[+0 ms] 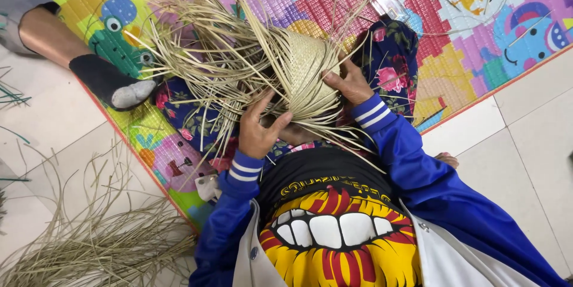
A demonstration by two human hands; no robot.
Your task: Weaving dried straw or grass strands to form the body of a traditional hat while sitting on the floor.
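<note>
A half-woven straw piece point(304, 66), rounded like a hat crown, rests on my lap with many loose straw strands fanning up and left. My left hand point(258, 129) grips strands at its lower left edge, fingers pinched around them. On the woven dome's right side lies my right hand point(348, 83), pressing and holding it. Both sleeves are blue with white stripes.
A colourful padded play mat point(477, 24) lies under me on a white tiled floor. Another person's leg with a black-and-grey sock point(113, 84) rests at upper left. A heap of loose straw point(95, 239) lies on the tiles at lower left.
</note>
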